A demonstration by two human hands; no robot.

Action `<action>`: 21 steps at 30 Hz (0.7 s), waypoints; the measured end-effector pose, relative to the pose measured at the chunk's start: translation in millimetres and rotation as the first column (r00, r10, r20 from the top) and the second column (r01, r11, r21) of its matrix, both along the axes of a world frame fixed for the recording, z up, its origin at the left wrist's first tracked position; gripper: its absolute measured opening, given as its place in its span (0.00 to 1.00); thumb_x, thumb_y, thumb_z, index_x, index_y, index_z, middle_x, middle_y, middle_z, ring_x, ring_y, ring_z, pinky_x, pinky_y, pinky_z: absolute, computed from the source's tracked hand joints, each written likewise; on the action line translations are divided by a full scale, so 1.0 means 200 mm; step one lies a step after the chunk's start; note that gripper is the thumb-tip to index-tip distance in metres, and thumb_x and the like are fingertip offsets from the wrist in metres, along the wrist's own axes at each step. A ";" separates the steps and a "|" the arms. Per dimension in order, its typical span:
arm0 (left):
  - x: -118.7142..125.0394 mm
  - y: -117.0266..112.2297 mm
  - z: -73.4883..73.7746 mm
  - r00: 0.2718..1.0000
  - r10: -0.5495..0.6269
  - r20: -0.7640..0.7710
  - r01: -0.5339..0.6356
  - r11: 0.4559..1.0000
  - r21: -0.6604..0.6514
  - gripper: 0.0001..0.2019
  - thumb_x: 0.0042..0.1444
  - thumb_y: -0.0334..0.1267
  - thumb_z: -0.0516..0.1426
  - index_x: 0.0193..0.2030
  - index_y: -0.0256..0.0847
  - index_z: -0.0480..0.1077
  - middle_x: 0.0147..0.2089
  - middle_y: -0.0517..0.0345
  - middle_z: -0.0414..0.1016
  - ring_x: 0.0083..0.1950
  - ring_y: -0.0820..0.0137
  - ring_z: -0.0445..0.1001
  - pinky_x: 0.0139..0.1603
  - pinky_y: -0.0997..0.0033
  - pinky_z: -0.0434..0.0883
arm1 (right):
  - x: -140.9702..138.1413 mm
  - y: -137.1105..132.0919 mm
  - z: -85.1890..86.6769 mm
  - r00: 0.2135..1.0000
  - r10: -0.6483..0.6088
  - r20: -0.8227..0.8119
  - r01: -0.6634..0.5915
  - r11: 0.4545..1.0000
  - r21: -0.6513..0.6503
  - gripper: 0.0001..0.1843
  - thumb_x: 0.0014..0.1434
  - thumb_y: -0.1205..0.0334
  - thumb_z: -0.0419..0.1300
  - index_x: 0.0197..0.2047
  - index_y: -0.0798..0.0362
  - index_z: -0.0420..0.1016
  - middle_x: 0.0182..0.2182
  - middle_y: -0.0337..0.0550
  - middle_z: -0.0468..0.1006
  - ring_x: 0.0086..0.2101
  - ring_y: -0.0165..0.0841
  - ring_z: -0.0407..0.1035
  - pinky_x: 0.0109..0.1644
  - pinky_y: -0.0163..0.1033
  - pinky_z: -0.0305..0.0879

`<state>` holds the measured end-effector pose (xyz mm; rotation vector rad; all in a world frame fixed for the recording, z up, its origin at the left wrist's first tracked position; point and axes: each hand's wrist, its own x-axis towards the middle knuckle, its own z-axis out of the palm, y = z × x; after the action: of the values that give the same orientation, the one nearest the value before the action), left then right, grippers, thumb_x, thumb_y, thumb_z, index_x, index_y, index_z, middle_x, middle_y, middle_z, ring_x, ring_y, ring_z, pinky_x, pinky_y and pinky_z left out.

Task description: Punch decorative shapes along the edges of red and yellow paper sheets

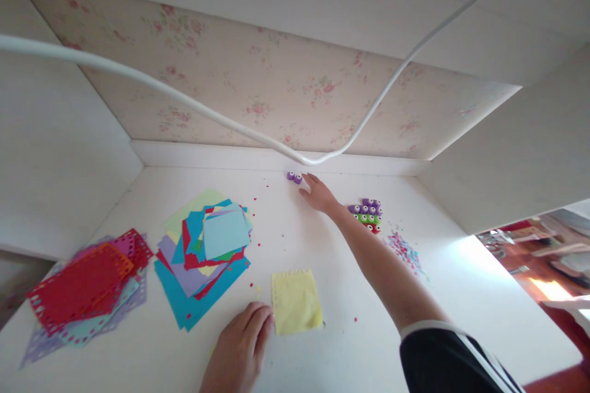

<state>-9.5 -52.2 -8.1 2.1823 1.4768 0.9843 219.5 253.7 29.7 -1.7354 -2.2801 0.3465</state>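
My right hand (pixel 319 194) reaches to the back of the white table, fingers apart and holding nothing. Just left of its fingertips stand two small purple pieces (pixel 294 177) with white, eye-like dots; they look like little paper punches. A yellow paper sheet (pixel 296 302) lies flat in front of me, a row of small holes along its top and left edges. My left hand (pixel 243 341) rests at the sheet's left edge, fingers curled together. Whether they pinch the paper or something else is hidden.
Left of centre lies a pile of coloured paper (pixel 225 232). Hole-edged sheets (pixel 85 288) are stacked farther left. Beyond my right forearm are rows of purple, green and red punch-like pieces (pixel 367 218) and scattered confetti (pixel 402 250). A white cable (pixel 258 134) hangs across the view.
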 end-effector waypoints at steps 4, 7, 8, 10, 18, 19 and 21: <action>-0.01 0.00 0.02 0.999 0.007 0.048 -0.006 1.000 -0.016 0.11 0.68 0.36 0.47 0.44 0.43 0.70 0.35 0.56 0.77 0.36 0.70 0.79 0.40 0.73 0.77 | -0.15 0.08 -0.02 0.997 -0.061 -0.053 0.059 0.998 -0.029 0.23 0.68 0.57 0.54 0.63 0.56 0.63 0.62 0.53 0.66 0.59 0.43 0.63 0.63 0.50 0.57; -0.01 0.00 0.03 0.997 0.011 0.071 -0.007 0.998 -0.056 0.11 0.69 0.36 0.47 0.40 0.43 0.70 0.33 0.57 0.76 0.34 0.70 0.77 0.37 0.73 0.76 | -0.17 0.06 -0.02 0.985 -0.138 -0.102 0.136 0.990 -0.033 0.16 0.68 0.57 0.56 0.54 0.56 0.70 0.53 0.52 0.73 0.52 0.42 0.69 0.57 0.54 0.63; -0.01 0.00 0.04 0.997 0.010 0.079 -0.004 0.997 -0.074 0.12 0.69 0.36 0.47 0.40 0.43 0.70 0.32 0.57 0.76 0.33 0.70 0.77 0.36 0.73 0.75 | -0.17 0.03 -0.02 0.980 -0.155 -0.124 0.152 0.988 -0.029 0.14 0.67 0.59 0.56 0.52 0.56 0.72 0.52 0.53 0.73 0.51 0.42 0.70 0.56 0.53 0.64; -0.02 -0.01 0.04 0.995 0.003 0.100 0.008 0.994 -0.113 0.11 0.69 0.37 0.47 0.40 0.43 0.71 0.33 0.57 0.76 0.34 0.70 0.77 0.38 0.73 0.75 | -0.16 -0.05 -0.01 0.971 -0.157 -0.178 0.156 0.988 -0.018 0.11 0.66 0.64 0.55 0.49 0.57 0.73 0.51 0.55 0.73 0.50 0.42 0.70 0.57 0.50 0.64; -0.03 -0.03 0.05 0.956 0.210 0.206 -0.165 0.962 -0.216 0.10 0.67 0.40 0.50 0.46 0.43 0.70 0.45 0.51 0.75 0.44 0.67 0.77 0.41 0.70 0.77 | -0.22 -0.71 0.06 0.889 0.083 -0.451 -0.114 0.993 -0.042 0.22 0.61 0.62 0.61 0.57 0.50 0.64 0.44 0.43 0.76 0.43 0.31 0.75 0.49 0.36 0.71; -0.04 -0.04 0.04 0.948 0.247 0.200 -0.204 0.956 -0.210 0.10 0.67 0.41 0.50 0.47 0.43 0.70 0.47 0.50 0.75 0.44 0.66 0.77 0.40 0.69 0.78 | -0.24 -0.82 0.06 0.829 0.167 -0.535 -0.229 0.972 -0.051 0.24 0.61 0.63 0.61 0.59 0.50 0.62 0.44 0.43 0.76 0.44 0.31 0.74 0.50 0.37 0.70; -0.05 -0.04 0.03 0.941 0.295 0.167 -0.268 0.949 -0.167 0.12 0.66 0.42 0.52 0.50 0.42 0.69 0.50 0.48 0.74 0.46 0.64 0.77 0.42 0.65 0.78 | -0.27 -1.00 0.06 0.759 0.253 -0.600 -0.364 0.929 -0.068 0.26 0.62 0.64 0.61 0.61 0.48 0.60 0.46 0.43 0.76 0.46 0.32 0.74 0.52 0.39 0.70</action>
<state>-19.2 -60.6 -2.7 1.7559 1.7399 1.1066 166.4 53.8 42.0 -1.0767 -2.0878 1.0303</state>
